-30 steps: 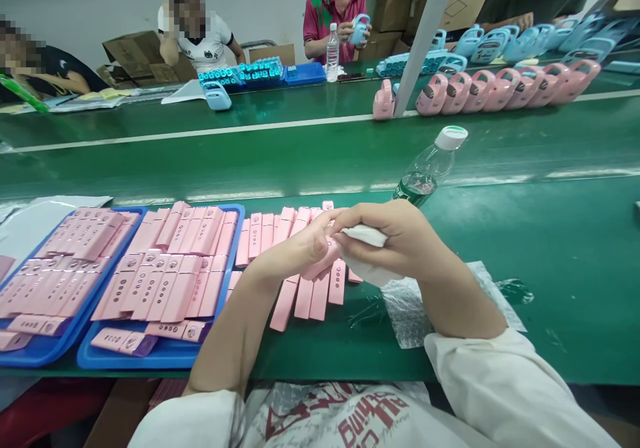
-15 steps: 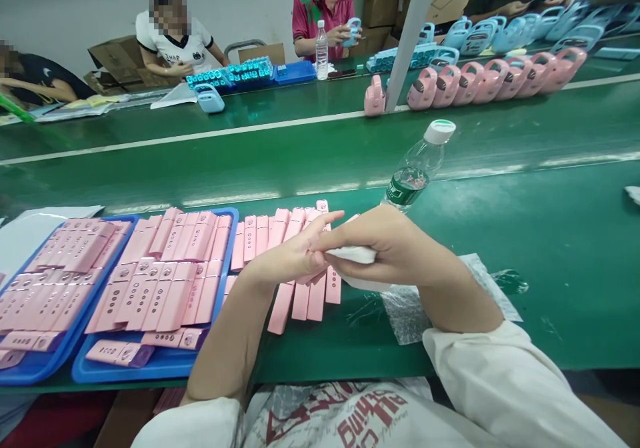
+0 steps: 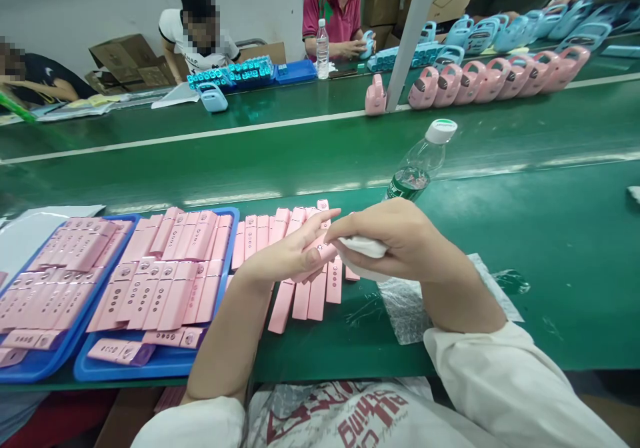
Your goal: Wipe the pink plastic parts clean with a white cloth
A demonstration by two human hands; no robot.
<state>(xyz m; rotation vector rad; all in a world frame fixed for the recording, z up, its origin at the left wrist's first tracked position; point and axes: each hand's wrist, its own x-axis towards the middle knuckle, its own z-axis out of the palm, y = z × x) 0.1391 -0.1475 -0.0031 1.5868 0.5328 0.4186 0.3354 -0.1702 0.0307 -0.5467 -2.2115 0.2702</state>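
Observation:
My left hand [image 3: 283,255] is closed around a pink bar-shaped piece [image 3: 327,252], its index finger stretched out above it. Folded in my right hand [image 3: 405,238] is a white cloth [image 3: 365,247], which meets the end of that piece. Below both hands, several pink bars [image 3: 301,301] with small round marks lie on the green table. To the left, more bars fill two blue trays, a nearer one [image 3: 173,367] and one farther left [image 3: 43,371]. Part of the held piece is hidden by my fingers.
A water bottle [image 3: 413,168] stands just beyond my right hand. Crumpled clear wrap [image 3: 403,308] lies beneath my right wrist. Across the green belt, pink handled cases [image 3: 490,81] line up beside a grey post [image 3: 413,35]. Co-workers sit behind blue parts [image 3: 240,71].
My right hand with the cloth has shifted slightly right, showing more of the pink piece in my left hand. Across the belt, one person has leaned forward and another has lowered a blue case.

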